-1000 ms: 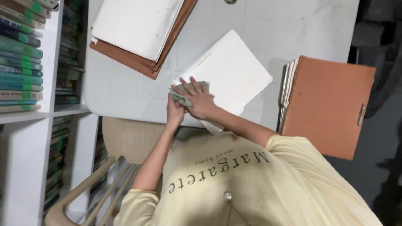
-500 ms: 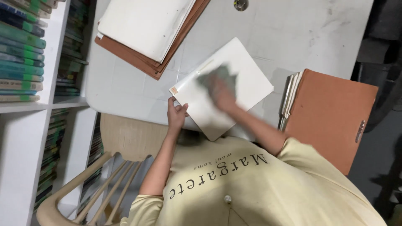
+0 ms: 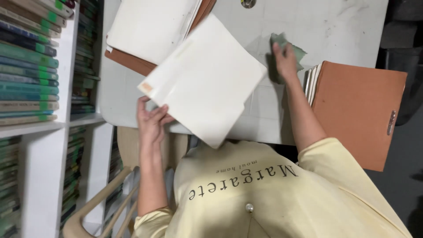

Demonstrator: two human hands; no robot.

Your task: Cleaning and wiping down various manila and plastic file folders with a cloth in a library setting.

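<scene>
- The left hand (image 3: 152, 121) is pinching the near corner of a white folder (image 3: 205, 79) and lifting it; a second ago that folder was lying flat on the grey table (image 3: 343, 26) with both hands on it.
- The folder is now tilting up toward 11 o'clock, its far edge overlapping the stack of white and brown folders (image 3: 152, 33) at the table's 10 o'clock corner.
- The right hand (image 3: 285, 59) is closing on a greenish cloth (image 3: 288, 46) and has carried it off the folder, out to 1 o'clock on the bare table top, just beside the orange folder (image 3: 357, 110) at 3 o'clock.
- Half a second ago the cloth was blurring across the folder's face; now it is pressing on the table itself, so the wiping seems to be moving from the folder to the surface beneath it, with the folder being held clear.
- A bookshelf (image 3: 31, 66) is standing at 9 o'clock, and a wooden chair (image 3: 103, 202) is showing at 7 o'clock beneath the person's left arm.
</scene>
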